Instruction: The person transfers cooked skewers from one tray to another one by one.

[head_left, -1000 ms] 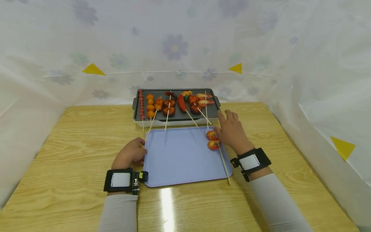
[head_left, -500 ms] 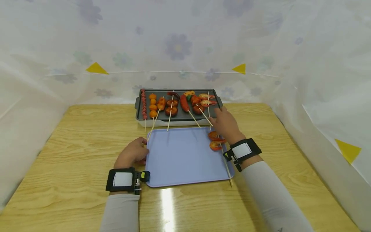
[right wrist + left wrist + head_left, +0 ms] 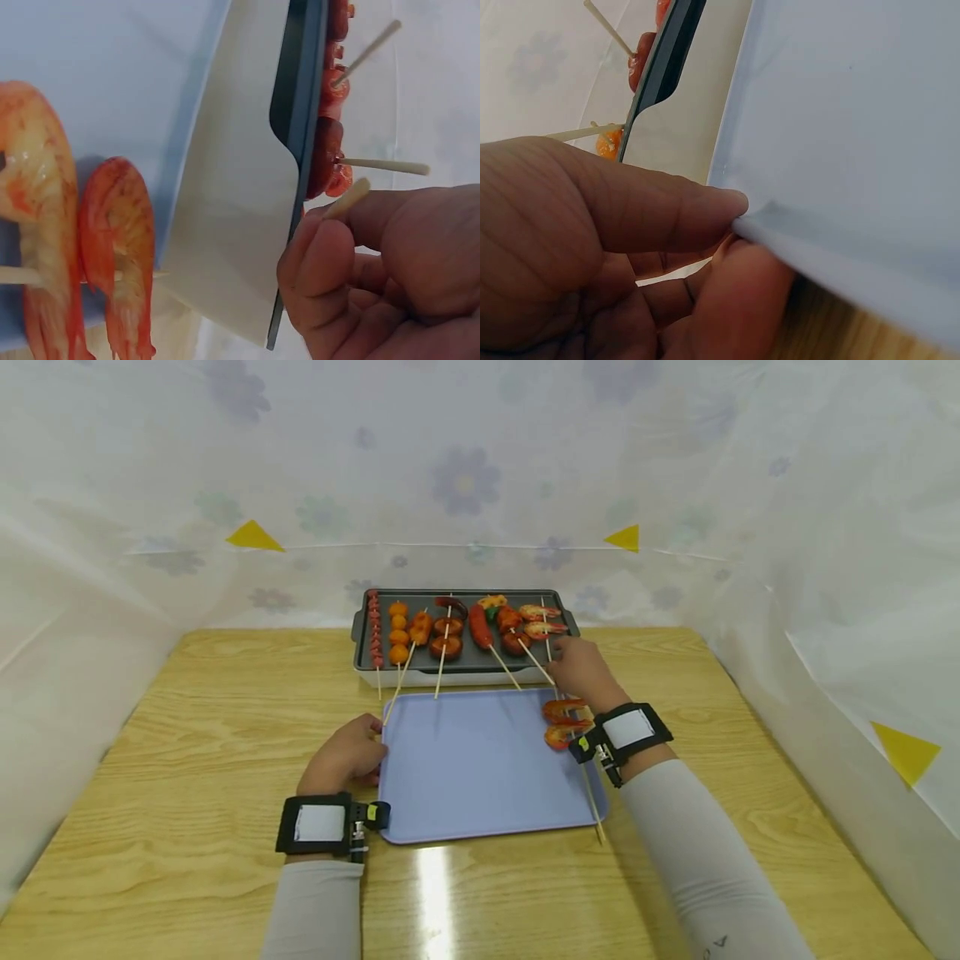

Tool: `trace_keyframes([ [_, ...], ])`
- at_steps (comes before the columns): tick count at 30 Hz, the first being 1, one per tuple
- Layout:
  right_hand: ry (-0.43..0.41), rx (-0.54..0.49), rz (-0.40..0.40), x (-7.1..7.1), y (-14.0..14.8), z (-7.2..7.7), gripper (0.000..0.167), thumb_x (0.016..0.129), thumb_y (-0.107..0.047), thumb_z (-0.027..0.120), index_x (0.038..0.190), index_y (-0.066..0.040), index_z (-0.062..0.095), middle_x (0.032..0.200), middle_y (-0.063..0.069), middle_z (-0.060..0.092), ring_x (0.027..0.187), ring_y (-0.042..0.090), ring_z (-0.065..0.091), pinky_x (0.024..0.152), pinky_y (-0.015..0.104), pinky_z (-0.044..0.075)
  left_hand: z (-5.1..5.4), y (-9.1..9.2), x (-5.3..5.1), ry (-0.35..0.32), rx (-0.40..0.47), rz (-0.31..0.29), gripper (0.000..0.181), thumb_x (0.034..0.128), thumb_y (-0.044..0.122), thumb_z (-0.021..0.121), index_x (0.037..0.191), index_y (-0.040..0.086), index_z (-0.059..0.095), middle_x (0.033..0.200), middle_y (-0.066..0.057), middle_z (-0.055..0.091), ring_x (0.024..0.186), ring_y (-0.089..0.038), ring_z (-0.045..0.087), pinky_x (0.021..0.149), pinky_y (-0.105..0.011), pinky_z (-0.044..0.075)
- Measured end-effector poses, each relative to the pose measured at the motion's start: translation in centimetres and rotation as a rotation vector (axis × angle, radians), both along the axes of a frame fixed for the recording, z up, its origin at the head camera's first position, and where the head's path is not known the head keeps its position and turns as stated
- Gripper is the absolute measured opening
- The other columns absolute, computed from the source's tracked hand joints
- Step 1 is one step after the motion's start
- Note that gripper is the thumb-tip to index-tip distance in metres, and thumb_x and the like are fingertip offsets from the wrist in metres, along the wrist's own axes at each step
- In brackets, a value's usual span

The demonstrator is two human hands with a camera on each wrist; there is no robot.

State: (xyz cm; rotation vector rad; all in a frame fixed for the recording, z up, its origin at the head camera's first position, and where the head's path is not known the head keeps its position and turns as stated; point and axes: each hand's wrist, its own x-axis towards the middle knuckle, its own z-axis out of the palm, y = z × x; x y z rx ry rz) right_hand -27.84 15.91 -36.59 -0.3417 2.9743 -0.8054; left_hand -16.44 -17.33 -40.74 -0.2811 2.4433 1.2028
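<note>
In the left wrist view, my left hand (image 3: 667, 225) pinches a corner of the pale blue tray (image 3: 480, 777), thumb on the rim and a finger beneath. My right hand (image 3: 585, 672) is at the grill pan's front right corner. It pinches a wooden stick end (image 3: 349, 199) between thumb and finger; the stick appears to belong to the shrimp skewer (image 3: 542, 612) at the right end of the black grill pan (image 3: 468, 664). Another shrimp skewer (image 3: 558, 737) lies along the tray's right side, its stick past the front edge, partly hidden by my right wrist strap.
The pan also bears a sausage skewer (image 3: 480, 627), a mixed skewer (image 3: 513, 643), a mushroom skewer (image 3: 446, 647), an orange ball skewer (image 3: 398, 637) and a thin red skewer (image 3: 376, 631). Several sticks overhang the pan's front. Wooden table (image 3: 225, 760) surrounds the tray; patterned sheeting (image 3: 465, 485) hangs behind.
My right hand has moved left from beyond the pan's corner, and its spread fingers have closed on a stick end. My left hand stays at the tray's edge. The view has shifted slightly.
</note>
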Motion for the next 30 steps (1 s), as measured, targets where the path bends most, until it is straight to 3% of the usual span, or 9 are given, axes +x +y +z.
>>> trace_keyframes([
  [2,-0.076,-0.042,-0.006,-0.1,0.4,0.2,0.039,0.094,-0.004,0.052,0.130,0.009,0.054,0.069,0.010,0.061,0.053,0.016,0.052,0.053,0.030,0.042,0.0,0.0,-0.1,0.001,-0.003,-0.002,0.040,0.0911,0.001,0.051,0.131,-0.003,0.045,0.092,-0.018,0.057,0.066,-0.022,0.059,0.055,-0.029,0.053],
  [8,-0.333,-0.270,-0.025,-0.4,1.6,0.6,0.042,0.098,-0.006,0.047,0.139,0.006,0.046,0.091,0.014,0.056,0.066,0.018,0.054,0.066,0.035,0.050,-0.1,0.0,-0.1,0.003,0.001,-0.007,0.039,0.0910,0.000,0.051,0.130,-0.003,0.045,0.091,-0.018,0.056,0.065,-0.022,0.059,0.055,-0.029,0.054],
  [13,-0.460,-0.364,-0.041,-0.7,2.2,1.0,0.047,0.102,-0.011,0.045,0.146,0.004,0.038,0.109,0.017,0.051,0.075,0.021,0.054,0.068,0.033,0.049,-0.2,-0.1,-0.1,0.001,0.020,0.000,0.040,0.0902,-0.001,0.050,0.130,-0.003,0.045,0.090,-0.018,0.055,0.064,-0.022,0.058,0.054,-0.029,0.054],
  [20,-0.521,-0.458,-0.063,-1.0,2.5,1.4,0.056,0.099,-0.010,0.045,0.151,0.001,0.028,0.122,0.017,0.042,0.068,0.018,0.046,0.060,0.029,0.042,-0.1,-0.1,-0.1,0.006,0.014,-0.006,0.040,0.0907,-0.001,0.050,0.130,-0.003,0.045,0.091,-0.018,0.056,0.066,-0.022,0.059,0.055,-0.029,0.054],
  [30,-0.574,-0.480,-0.078,-1.2,2.5,1.2,0.045,0.102,-0.010,0.044,0.145,0.001,0.037,0.092,0.013,0.050,0.060,0.015,0.048,0.056,0.027,0.047,-0.1,-0.1,-0.1,-0.006,0.021,-0.004,0.039,0.0917,0.000,0.050,0.131,-0.003,0.044,0.090,-0.017,0.055,0.064,-0.021,0.058,0.054,-0.028,0.053],
])
